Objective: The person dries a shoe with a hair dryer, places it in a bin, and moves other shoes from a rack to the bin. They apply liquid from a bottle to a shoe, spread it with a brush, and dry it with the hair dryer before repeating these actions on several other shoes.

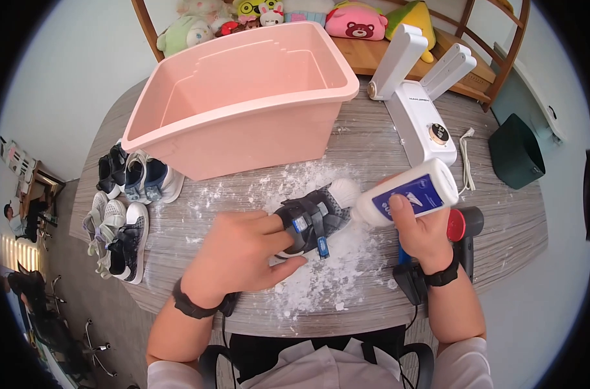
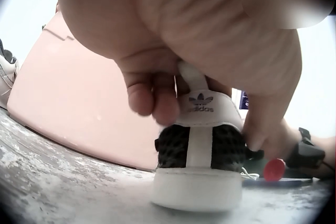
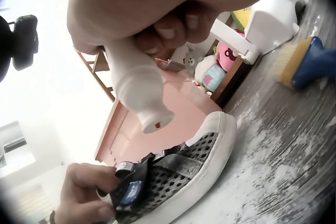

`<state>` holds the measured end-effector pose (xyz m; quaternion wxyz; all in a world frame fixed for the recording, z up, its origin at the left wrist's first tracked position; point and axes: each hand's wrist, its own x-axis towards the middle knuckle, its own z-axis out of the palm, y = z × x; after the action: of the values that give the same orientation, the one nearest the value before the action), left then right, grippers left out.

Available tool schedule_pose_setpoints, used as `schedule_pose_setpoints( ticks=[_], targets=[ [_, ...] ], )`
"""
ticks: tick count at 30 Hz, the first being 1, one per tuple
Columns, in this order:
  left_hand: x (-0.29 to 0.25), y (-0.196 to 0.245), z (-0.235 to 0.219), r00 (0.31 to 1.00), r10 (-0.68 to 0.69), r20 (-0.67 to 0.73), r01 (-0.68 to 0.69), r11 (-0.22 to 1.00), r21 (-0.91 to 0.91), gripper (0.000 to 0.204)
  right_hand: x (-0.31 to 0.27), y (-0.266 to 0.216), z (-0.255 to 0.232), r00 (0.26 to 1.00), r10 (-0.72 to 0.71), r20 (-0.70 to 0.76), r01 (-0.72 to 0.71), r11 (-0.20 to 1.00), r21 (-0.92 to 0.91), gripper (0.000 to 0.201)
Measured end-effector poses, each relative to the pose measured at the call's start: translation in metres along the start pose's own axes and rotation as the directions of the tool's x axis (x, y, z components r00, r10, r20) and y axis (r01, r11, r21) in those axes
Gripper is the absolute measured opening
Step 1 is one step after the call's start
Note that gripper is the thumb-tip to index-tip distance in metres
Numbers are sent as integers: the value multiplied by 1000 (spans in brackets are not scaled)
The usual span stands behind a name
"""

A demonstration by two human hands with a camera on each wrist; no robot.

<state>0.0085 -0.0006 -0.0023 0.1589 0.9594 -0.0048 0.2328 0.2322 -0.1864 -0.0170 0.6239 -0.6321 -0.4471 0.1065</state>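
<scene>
A black perforated sneaker (image 1: 315,217) with straps and a white toe stands on the table amid spilled white powder (image 1: 321,285). My left hand (image 1: 240,249) grips it at the heel collar. In the left wrist view, fingers and thumb close about the white heel tab (image 2: 202,106). My right hand (image 1: 424,233) holds a white powder bottle (image 1: 408,194) with a blue label, tilted so its mouth points down at the toe end. The right wrist view shows the bottle's mouth (image 3: 158,124) above the sneaker, apart from it.
A large pink tub (image 1: 256,129) stands at the back, with several shoes (image 1: 136,236) to its left. A white shoe dryer (image 1: 418,120) is at the back right, near a dark green bin (image 1: 516,152). A blue-handled brush (image 3: 310,64) lies right of the sneaker. Plush toys (image 1: 356,21) sit behind.
</scene>
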Motion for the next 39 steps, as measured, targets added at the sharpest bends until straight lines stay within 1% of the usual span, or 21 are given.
schedule_pose_setpoints(
  ticks=[2,4,5,6,7,11,13,14,16,17,18,21,22,25,26,28,29,30,32,35,39],
  targets=[
    [0,-1,3,999,-17,32,16,1000,24,23,-1,4,3,999,15,-47,-15,1000,18,27],
    [-3,-8,7,1000,-19,21,20,999,-48,27,0,5,1,995,31,-96,-27,999,39,26],
    [-3,-10,9,1000,-18,24,19,999,-48,27,0,5,-1,998,-30,-55,27,998,-58,25],
    [-3,-13,12,1000,-29,5,29,991,-129,28,1,5,-1,996,-85,-8,83,985,-152,24],
    [-4,-15,13,999,-42,-13,38,977,-210,30,2,6,2,993,-112,-46,103,982,-161,22],
    [-1,-10,13,1000,-30,3,30,974,-225,30,3,8,-1,992,-120,-32,110,969,-221,21],
    [0,-10,13,999,-34,-4,32,977,-209,33,4,4,-3,976,-218,28,217,936,-278,19],
    [1,-10,12,999,-34,-7,32,978,-207,33,5,2,-4,975,-221,29,220,935,-277,19],
    [1,-10,12,999,-36,-6,34,975,-221,34,6,-3,-7,953,-255,162,294,907,-303,20],
    [-1,-11,13,999,-37,-2,36,975,-221,34,5,-6,-6,954,-218,206,267,930,-252,21],
    [-1,-12,14,999,-35,-12,31,973,-231,34,5,-5,-4,955,-216,203,264,931,-252,21],
    [-1,-12,15,1000,-13,-26,7,971,-239,32,7,-2,5,925,-351,144,377,892,-250,21],
    [-1,-12,15,1000,0,-30,-7,971,-238,30,6,-2,3,926,-350,143,376,892,-251,21],
    [0,-10,15,999,23,-40,-31,977,-213,29,2,-6,-9,952,-125,280,204,940,-272,23],
    [0,-10,15,999,24,-42,-32,977,-211,29,3,-5,-6,951,-128,280,206,940,-273,23],
    [0,-9,14,999,27,-36,-33,983,-181,30,4,0,6,934,-310,179,345,913,-219,20],
    [1,-9,13,999,27,-33,-32,984,-178,30,6,4,6,928,-330,173,366,896,-253,22],
    [1,-8,14,999,38,-39,-44,984,-170,30,5,4,3,928,-331,171,365,896,-251,22],
    [1,-9,16,998,51,-47,-58,985,-164,30,3,1,-4,951,-189,245,255,927,-274,23],
    [1,-9,18,996,81,-42,-86,988,-130,30,2,0,4,951,-228,208,273,935,-227,23],
    [-2,-11,18,996,88,-34,-92,987,-132,30,1,4,2,946,-215,241,280,920,-276,22]
  ],
)
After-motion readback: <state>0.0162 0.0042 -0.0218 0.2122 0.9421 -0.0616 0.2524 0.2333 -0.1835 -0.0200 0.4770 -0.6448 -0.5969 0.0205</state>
